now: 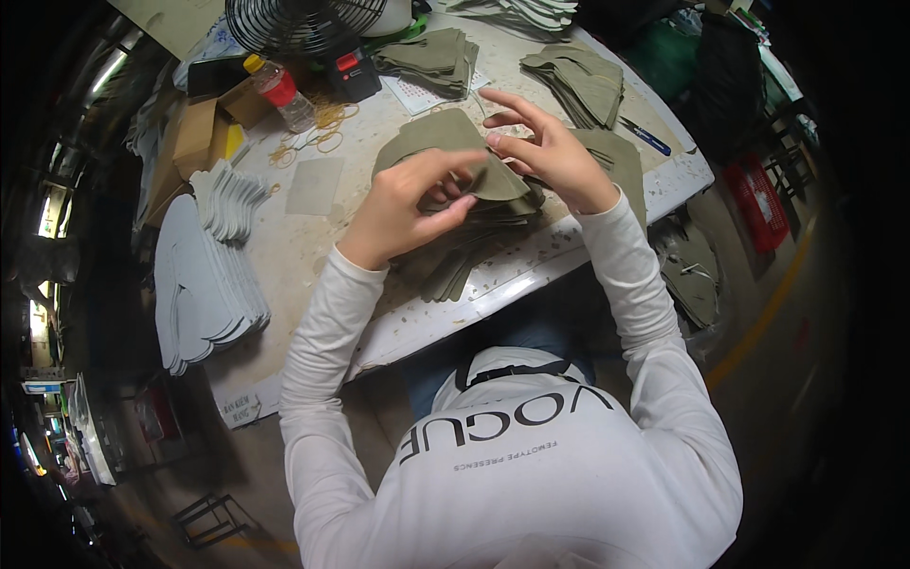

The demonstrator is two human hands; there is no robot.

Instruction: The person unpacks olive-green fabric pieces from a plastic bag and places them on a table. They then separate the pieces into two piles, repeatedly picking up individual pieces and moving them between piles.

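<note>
A stack of olive-green cut fabric pieces (pixel 428 135) lies on the table under my two hands, its lower layers fanned toward the front edge. Over the left side of the stack is my left hand (pixel 412 201), its thumb and forefinger apart and its other fingers curled. The forefinger is smeared by motion, and I see nothing gripped between it and the thumb. At the stack's right, my right hand (pixel 552 152) has its fingers spread and its thumb beside the top pieces. Its lower fingers are partly hidden. More green pieces (pixel 616 163) lie beyond the right wrist.
Pale grey cut pieces (pixel 204 284) are stacked at the left edge. Behind stand a bottle (pixel 284 100), a black fan (pixel 299 24) and a cardboard box (pixel 194 137). Rubber bands (pixel 327 123) lie nearby. At right are a blue-handled cutting tool (pixel 646 137) and another green stack (pixel 576 83).
</note>
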